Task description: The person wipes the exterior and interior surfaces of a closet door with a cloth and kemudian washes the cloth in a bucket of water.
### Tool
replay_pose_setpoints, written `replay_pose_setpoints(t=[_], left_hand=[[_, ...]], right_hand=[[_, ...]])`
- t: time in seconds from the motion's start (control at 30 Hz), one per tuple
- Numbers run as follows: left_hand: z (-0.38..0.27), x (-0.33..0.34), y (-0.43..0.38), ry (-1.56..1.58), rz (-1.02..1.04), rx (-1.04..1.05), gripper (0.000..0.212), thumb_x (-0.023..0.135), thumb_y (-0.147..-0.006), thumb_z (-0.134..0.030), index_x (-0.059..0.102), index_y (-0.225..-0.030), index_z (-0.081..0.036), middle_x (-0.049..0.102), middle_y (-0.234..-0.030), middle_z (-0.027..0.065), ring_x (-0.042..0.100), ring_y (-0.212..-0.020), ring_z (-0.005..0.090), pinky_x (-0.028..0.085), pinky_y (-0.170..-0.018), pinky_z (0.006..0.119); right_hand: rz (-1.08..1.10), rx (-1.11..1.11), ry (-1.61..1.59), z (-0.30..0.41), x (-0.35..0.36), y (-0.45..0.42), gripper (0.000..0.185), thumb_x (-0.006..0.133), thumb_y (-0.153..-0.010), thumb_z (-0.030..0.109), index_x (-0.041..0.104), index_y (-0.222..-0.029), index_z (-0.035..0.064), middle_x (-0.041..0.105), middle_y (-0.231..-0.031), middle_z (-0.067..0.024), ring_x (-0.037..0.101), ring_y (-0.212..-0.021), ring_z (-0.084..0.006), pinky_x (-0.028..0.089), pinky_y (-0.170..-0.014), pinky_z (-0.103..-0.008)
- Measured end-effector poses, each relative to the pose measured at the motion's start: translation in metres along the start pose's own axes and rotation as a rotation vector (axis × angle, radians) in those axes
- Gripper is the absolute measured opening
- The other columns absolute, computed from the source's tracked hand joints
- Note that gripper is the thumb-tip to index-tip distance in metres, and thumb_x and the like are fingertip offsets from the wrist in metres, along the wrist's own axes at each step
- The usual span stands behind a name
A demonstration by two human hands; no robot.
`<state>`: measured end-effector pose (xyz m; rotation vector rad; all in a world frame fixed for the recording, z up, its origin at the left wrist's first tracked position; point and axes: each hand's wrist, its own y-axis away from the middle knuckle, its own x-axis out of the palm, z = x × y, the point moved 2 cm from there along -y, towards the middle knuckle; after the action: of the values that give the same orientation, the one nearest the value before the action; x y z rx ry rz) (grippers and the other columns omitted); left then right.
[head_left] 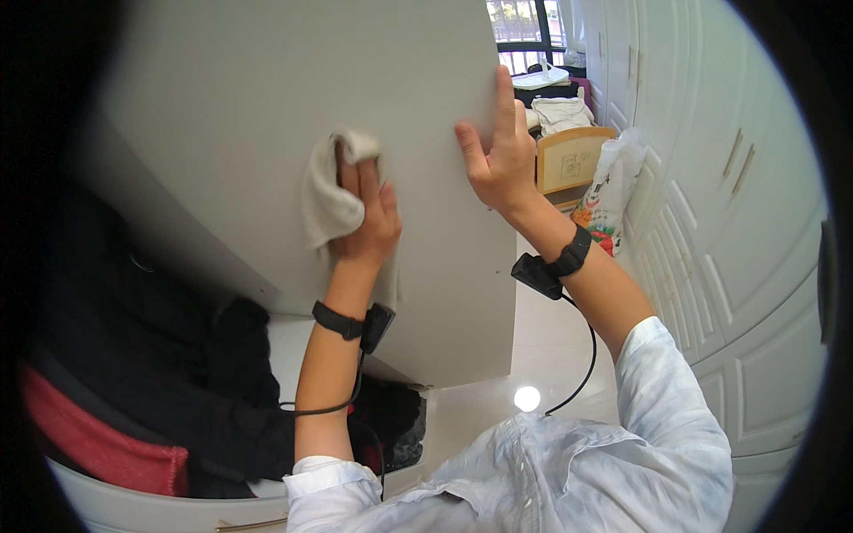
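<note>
A pale, flat wardrobe door (426,60) stands open before me and fills the upper middle of the view. My left hand (370,220) presses a folded cream cloth (326,200) to its face, and part of the cloth drapes over the fingers. At the door's right edge is my right hand (500,160). Its thumb lies on the near face, the index finger points up along the edge, and the other fingers curl around it, partly hidden. Each wrist wears a black strap with a small cabled box.
Dark clothes (160,373) and a red textile (100,433) fill the wardrobe at left. White panelled cupboards (713,233) line the right side. Behind the door stand a wood-framed board (570,163) and a printed plastic sack (610,186). Pale floor (553,346) shows below.
</note>
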<state>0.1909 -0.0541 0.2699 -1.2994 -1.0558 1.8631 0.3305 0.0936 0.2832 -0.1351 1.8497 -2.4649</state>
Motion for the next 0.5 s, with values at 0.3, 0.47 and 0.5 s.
replay_pose_setpoints(t=[0.3,0.47,0.5], left_hand=[[-0.017,0.013,-0.01,0.18,-0.038,0.117,0.053,0.054,-0.083,-0.009,0.041,-0.133,0.002,0.038,-0.14,0.021,0.037,-0.127,0.0393,0.028,-0.108,0.048],[-0.021,0.03,0.046,0.126,0.287,0.184,0.056,0.055,-0.083,-0.013,0.039,-0.134,0.003,0.034,-0.142,0.0229,0.031,-0.131,0.0412,0.024,-0.109,0.05],[-0.02,0.024,0.04,0.12,0.289,0.184,0.056,0.055,-0.083,-0.013,0.039,-0.134,0.003,0.034,-0.142,0.0229,0.031,-0.131,0.0412,0.024,-0.109,0.05]], right_hand=[[-0.021,-0.172,0.221,0.007,0.005,0.0,0.081,0.068,-0.077,0.015,0.023,-0.144,0.0045,0.045,-0.12,-0.0228,0.054,-0.093,-0.0358,0.046,-0.081,-0.0407],[-0.052,-0.013,-0.031,0.003,0.009,0.004,0.081,0.069,-0.076,0.013,0.024,-0.142,-0.0004,0.047,-0.117,-0.0232,0.054,-0.092,-0.0349,0.046,-0.08,-0.0397],[-0.045,0.04,-0.089,0.002,0.007,0.005,0.081,0.069,-0.077,0.013,0.023,-0.142,-0.0021,0.048,-0.115,-0.0227,0.054,-0.092,-0.0343,0.046,-0.079,-0.0388]])
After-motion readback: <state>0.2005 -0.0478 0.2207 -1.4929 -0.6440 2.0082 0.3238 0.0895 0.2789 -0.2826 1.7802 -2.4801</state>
